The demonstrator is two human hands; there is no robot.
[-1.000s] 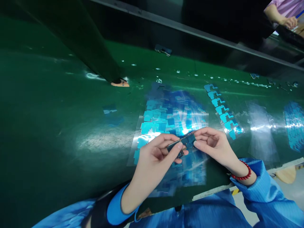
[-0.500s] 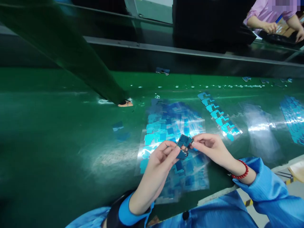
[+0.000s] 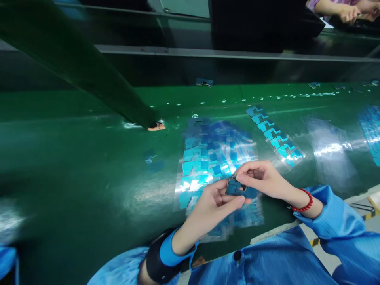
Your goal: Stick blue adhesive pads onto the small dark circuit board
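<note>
A small dark blue circuit board [image 3: 247, 192] with a notch in its middle is held between both hands, above the worktop. My left hand [image 3: 212, 202] grips it from the left and below, thumb along its near edge. The thumb and fingers of my right hand [image 3: 261, 178] pinch together at its upper edge; whether they also hold something small there is hidden. Below the hands lie clear sheets with blue cut-out film pieces [image 3: 192, 168], overlapping in a pile.
Right of the pile lie a strip of blue film pieces [image 3: 271, 134], clear sheets [image 3: 331, 148] and more blue film [image 3: 371, 130]. Another circuit board [image 3: 204, 82] sits at the back. A slanted green post [image 3: 113, 87] stands at left. Across the line a co-worker's hand [image 3: 348, 14] is visible.
The circuit board has turned from upright to lying sideways and moved slightly right. My right hand has shifted from its right end to its upper edge. The view has tilted a little.
</note>
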